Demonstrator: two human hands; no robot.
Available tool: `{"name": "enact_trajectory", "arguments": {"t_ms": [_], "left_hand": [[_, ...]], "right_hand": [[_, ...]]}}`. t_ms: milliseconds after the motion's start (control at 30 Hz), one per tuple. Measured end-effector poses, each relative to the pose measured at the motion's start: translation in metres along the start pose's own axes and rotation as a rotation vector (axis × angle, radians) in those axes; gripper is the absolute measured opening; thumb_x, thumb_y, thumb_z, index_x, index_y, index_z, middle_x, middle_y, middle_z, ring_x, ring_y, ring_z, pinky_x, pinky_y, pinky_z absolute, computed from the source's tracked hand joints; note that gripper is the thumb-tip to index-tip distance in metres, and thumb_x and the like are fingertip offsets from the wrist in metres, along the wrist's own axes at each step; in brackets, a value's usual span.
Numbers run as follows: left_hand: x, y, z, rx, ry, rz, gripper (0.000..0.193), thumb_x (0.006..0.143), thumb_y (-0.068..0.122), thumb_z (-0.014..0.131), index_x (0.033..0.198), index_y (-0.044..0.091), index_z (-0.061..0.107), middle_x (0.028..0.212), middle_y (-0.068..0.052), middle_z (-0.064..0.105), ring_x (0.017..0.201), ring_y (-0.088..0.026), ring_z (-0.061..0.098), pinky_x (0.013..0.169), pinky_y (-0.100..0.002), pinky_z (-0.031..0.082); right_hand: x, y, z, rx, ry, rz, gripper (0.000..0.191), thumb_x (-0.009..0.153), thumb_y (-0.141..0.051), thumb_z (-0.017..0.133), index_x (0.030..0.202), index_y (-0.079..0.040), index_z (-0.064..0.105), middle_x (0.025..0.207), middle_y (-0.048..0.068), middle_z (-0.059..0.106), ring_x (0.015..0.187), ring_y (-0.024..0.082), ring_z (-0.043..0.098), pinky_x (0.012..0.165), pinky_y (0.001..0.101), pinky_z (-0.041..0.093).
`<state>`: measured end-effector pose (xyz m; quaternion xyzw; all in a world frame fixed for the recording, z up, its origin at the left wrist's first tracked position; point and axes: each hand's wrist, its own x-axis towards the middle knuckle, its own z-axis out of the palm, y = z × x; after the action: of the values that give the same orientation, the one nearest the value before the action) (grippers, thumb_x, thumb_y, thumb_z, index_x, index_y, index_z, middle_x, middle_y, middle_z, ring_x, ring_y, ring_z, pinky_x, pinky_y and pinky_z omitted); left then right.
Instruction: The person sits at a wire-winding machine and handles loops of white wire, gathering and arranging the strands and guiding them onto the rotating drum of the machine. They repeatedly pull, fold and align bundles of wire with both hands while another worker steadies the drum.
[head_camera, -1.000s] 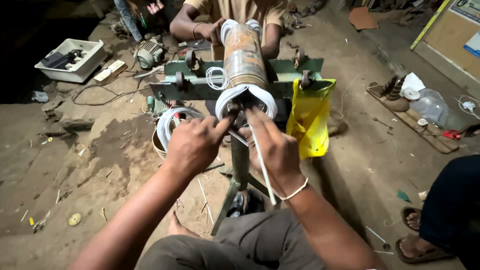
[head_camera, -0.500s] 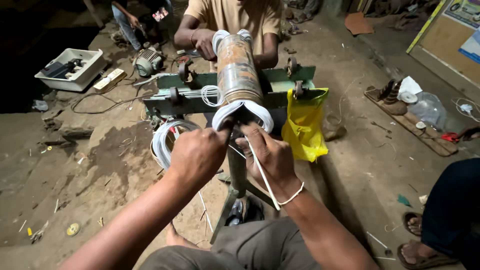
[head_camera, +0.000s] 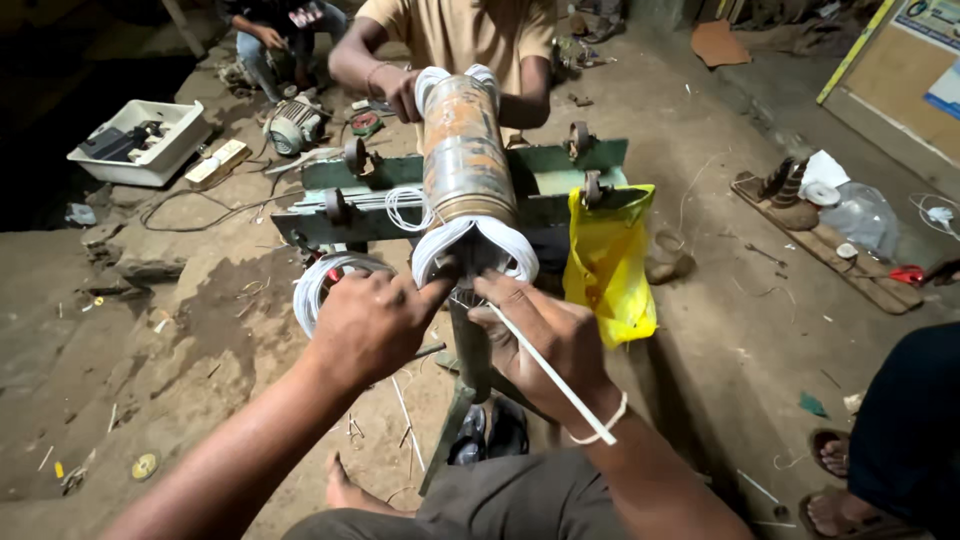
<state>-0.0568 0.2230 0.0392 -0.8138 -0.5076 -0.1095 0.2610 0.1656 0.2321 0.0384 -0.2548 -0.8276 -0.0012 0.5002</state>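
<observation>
The stator (head_camera: 465, 160) is carried on a green stand (head_camera: 560, 170). A white tray (head_camera: 140, 140) and wire coil (head_camera: 325, 285) lie on the dirt floor (head_camera: 180, 330).

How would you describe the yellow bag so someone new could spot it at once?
Find the green stand that carries the rusty cylinder in the middle of the floor. The yellow bag hangs from the stand's front edge, just beside the person's right hand. It is the only bright yellow plastic thing there; the coils next to it are white.
</observation>
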Motion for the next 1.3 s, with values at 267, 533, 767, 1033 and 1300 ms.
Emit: {"name": "enact_trajectory", "arguments": {"t_ms": [267, 533, 767, 1033, 1300], "left_hand": [[-0.005, 0.005, -0.004, 0.039, 0.108, -0.042, 0.051, 0.083, 0.019, 0.061, 0.134, 0.016, 0.065, 0.070, -0.005, 0.065, 0.060, -0.023, 0.068, 0.051, -0.038, 0.050], [-0.003, 0.008, -0.014, 0.155, 0.020, -0.053, 0.043, 0.085, 0.017, 0.060, 0.128, 0.014, 0.066, 0.067, -0.005, 0.064, 0.056, -0.021, 0.068, 0.046, -0.036, 0.051], [0.006, 0.018, -0.020, 0.139, -0.057, -0.115, 0.029, 0.086, 0.016, 0.059, 0.113, 0.014, 0.069, 0.060, -0.005, 0.063, 0.050, -0.021, 0.066, 0.041, -0.036, 0.050], [0.008, 0.012, -0.011, 0.167, -0.040, -0.026, 0.024, 0.090, 0.017, 0.058, 0.111, 0.013, 0.068, 0.064, -0.004, 0.064, 0.054, -0.021, 0.067, 0.045, -0.036, 0.049], [0.001, 0.001, 0.001, 0.211, 0.121, 0.045, 0.047, 0.087, 0.021, 0.056, 0.132, 0.011, 0.065, 0.067, -0.003, 0.063, 0.059, -0.019, 0.065, 0.052, -0.033, 0.049]], "right_hand": [[0.012, -0.011, -0.023, -0.042, -0.098, 0.016, 0.027, 0.097, -0.016, 0.067, 0.120, -0.001, 0.071, 0.115, 0.017, 0.074, 0.091, 0.031, 0.076, 0.076, 0.0370, 0.062], [0.001, -0.020, -0.001, -0.123, 0.064, -0.005, 0.028, 0.098, -0.013, 0.066, 0.122, 0.001, 0.070, 0.118, 0.017, 0.073, 0.086, 0.028, 0.076, 0.073, 0.0350, 0.061], [0.009, -0.021, 0.027, -0.195, 0.051, 0.160, 0.026, 0.096, -0.019, 0.068, 0.116, -0.003, 0.073, 0.116, 0.019, 0.074, 0.077, 0.036, 0.073, 0.065, 0.0396, 0.059], [0.006, -0.018, 0.026, -0.176, 0.030, 0.199, 0.025, 0.097, -0.018, 0.065, 0.115, -0.002, 0.071, 0.116, 0.020, 0.072, 0.083, 0.038, 0.074, 0.070, 0.0419, 0.060], [0.003, -0.019, 0.031, -0.216, 0.041, 0.183, 0.026, 0.098, -0.020, 0.064, 0.118, -0.004, 0.072, 0.116, 0.018, 0.073, 0.078, 0.037, 0.074, 0.066, 0.0416, 0.060]]}}
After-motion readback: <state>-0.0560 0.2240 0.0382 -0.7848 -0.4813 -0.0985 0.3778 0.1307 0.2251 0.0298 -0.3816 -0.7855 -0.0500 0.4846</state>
